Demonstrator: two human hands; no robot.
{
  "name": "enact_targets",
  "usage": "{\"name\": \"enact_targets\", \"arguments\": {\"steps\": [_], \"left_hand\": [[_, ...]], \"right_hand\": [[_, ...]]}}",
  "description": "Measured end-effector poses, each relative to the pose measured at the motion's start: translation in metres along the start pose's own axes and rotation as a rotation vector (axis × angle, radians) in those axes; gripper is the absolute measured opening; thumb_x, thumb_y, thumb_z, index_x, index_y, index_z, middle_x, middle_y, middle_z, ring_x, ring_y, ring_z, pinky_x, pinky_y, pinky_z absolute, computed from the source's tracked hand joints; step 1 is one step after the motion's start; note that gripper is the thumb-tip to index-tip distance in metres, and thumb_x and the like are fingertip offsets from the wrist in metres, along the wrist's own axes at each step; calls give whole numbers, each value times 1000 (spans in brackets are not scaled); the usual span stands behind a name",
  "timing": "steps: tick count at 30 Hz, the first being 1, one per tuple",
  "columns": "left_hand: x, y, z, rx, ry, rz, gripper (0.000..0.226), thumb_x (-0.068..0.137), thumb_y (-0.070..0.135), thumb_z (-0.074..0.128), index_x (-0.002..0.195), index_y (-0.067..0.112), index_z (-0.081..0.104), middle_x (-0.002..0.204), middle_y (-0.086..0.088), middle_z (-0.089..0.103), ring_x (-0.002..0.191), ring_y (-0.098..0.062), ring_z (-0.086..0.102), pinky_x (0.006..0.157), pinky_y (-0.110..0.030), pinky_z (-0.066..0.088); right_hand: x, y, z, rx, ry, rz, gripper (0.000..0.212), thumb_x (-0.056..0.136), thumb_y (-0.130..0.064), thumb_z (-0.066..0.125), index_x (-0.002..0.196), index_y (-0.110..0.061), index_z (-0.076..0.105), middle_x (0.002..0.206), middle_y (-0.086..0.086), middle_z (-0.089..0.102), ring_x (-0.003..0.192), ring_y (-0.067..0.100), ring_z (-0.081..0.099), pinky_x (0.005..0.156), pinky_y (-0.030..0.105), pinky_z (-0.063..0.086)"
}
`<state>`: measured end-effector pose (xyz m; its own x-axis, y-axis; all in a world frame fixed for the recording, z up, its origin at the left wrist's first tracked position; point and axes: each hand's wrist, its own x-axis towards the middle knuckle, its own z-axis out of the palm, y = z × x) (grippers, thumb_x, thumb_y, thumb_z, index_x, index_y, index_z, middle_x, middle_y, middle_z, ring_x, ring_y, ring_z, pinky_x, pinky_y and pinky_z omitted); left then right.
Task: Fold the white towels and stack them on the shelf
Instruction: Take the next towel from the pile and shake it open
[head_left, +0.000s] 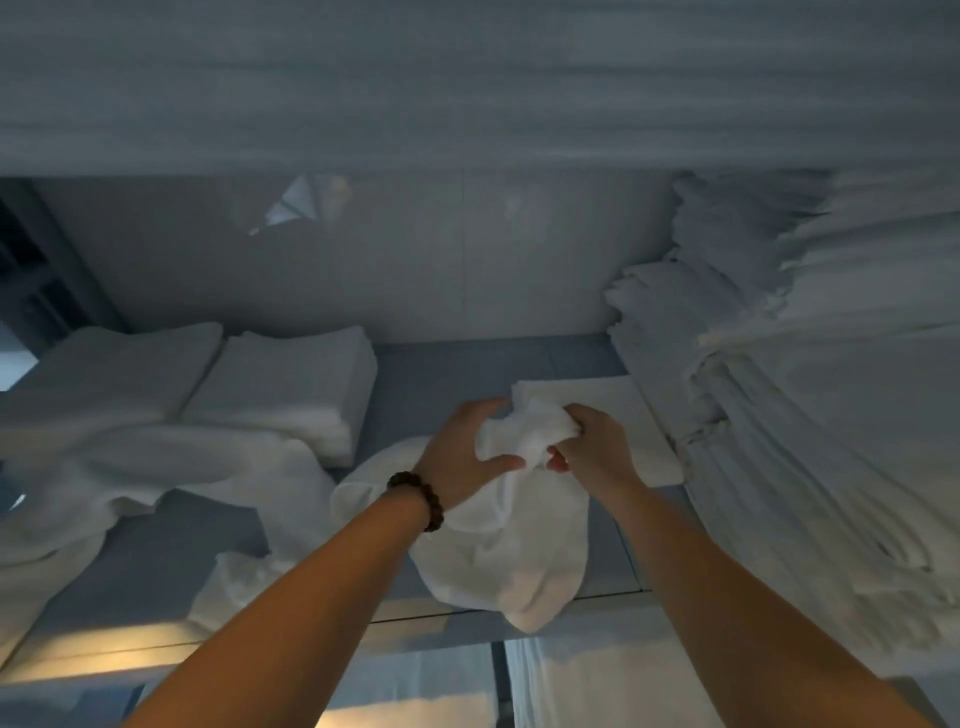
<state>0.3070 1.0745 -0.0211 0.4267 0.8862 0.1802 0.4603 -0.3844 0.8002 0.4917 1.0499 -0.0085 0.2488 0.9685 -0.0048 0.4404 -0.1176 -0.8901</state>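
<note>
A dim grey shelf (447, 379) runs left to right in front of a plain back wall (415, 260), with white linen on most of it.

One loose towel (519, 525) sits at the shelf's middle front, bunched and unfolded. Its long axis runs from the hands back toward the person. The gathered top end is raised between the two hands, and the wider lower end sags over the shelf's front edge. The left hand (457, 452) grips the bunched top from the left, fingers curled over it and thumb pressed on the near side. The right hand (597, 447) pinches the same bunch from the right, fingers closed on the cloth. The hands are close together, with only the wad of towel between them, and most of the cloth hangs below and nearer than them. A dark bead bracelet (415, 499) circles the left wrist.

Just behind the right hand lies one flat towel (628, 415), folded square and lying on the shelf. At the back left stand two folded stacks (291, 384) side by side, touching. In front of them a loose heap (156, 467) of white cloth sprawls to the left edge. Along the right side rises a tall pile (779, 374) of folded linen; I cannot count its layers.
</note>
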Motion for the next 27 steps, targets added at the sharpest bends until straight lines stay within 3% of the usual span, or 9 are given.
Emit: {"name": "enact_targets", "arguments": {"steps": [4,7,9,12,14,18,21,23,27], "left_hand": [[8,33,5,-138,-14,102,61,74,29,78,128,34,49,120,10,48,103,-3,49,87,-7,40],[6,35,-7,-96,13,116,34,80,22,73,111,27,60,104,11,55,89,-2,53,77,-4,40],[1,33,-14,-100,46,79,21,83,22,70,102,23,62,94,18,56,82,2,54,69,-2,40],[-8,31,-21,-87,127,-21,17,82,31,70,92,24,58,85,13,59,73,-2,55,59,-6,41],[-13,31,-25,-47,189,-50,14,83,32,68,81,28,54,77,10,57,66,-4,52,55,-7,40],[-23,26,-39,-16,284,-67,26,84,21,64,69,32,46,66,13,51,58,-3,46,51,-8,37],[-29,16,-52,42,277,-138,19,84,18,62,73,29,51,72,12,54,69,-11,53,56,-12,38],[-34,12,-57,68,220,-158,11,83,17,62,85,25,55,82,11,56,82,-13,57,64,-14,39],[-38,27,-59,-13,43,-24,42,76,29,74,110,35,50,101,21,56,92,8,53,69,-3,40]], "right_hand": [[-7,-19,8,-75,-89,-101,22,71,-6,70,76,-26,63,69,-11,62,65,10,60,48,7,40],[-14,-24,8,65,-115,-53,22,69,-26,80,83,-26,64,80,-6,67,71,9,63,60,14,49],[-18,-25,8,189,-116,-38,16,76,-19,73,85,-27,63,88,2,69,78,13,66,66,16,53],[-28,-31,12,345,-157,-30,14,81,-19,69,95,-21,65,97,9,70,90,23,68,81,35,56],[-34,-34,18,344,-172,-45,19,81,-25,71,99,-20,67,95,4,72,87,18,70,78,35,58],[-38,-41,27,231,-105,-102,4,85,-24,67,85,-21,69,86,2,71,74,12,66,70,30,53],[-32,-43,28,120,7,-168,15,88,-18,62,86,-4,64,78,7,62,71,17,56,67,28,42],[-30,-48,29,121,43,-202,15,85,-17,66,75,-6,62,70,8,58,65,17,51,62,27,38],[-30,-64,43,104,-53,-236,16,82,-19,69,67,-21,64,63,-5,59,62,13,54,62,23,42]]}}
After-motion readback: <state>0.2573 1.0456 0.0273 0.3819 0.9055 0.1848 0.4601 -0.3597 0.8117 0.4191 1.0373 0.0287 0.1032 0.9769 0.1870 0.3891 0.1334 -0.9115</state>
